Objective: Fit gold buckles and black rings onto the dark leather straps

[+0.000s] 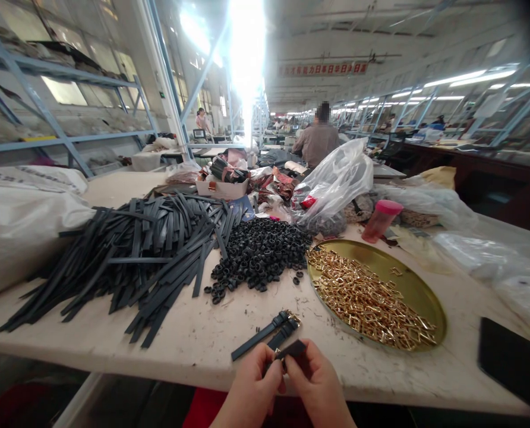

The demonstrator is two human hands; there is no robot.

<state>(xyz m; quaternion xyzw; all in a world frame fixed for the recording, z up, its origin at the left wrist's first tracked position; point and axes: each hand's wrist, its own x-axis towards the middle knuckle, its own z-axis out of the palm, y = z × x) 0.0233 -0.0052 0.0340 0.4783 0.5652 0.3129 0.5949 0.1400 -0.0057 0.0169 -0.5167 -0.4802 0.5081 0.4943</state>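
Note:
At the table's front edge my left hand [259, 375] and my right hand [313, 373] meet, fingers closed. Between them is a black strap [292, 348], its end pinched by my right hand. A small gold buckle shows at my left fingertips, mostly covered by them. Just beyond lie black straps with gold buckles [277, 330]. Farther off is a heap of small black loops [265, 249], with a pile of loose black straps [158, 244] to its left. Gold buckles [367, 297] cover much of a round gold tray [414, 270] on the right.
A black flat slab [510, 359] rests at the table's right edge. Behind the tray stands a pink jar [381, 221], near a clear plastic bag [338, 181]. A white sack [24, 232] fills the left side. A person [318, 142] sits farther back, facing away.

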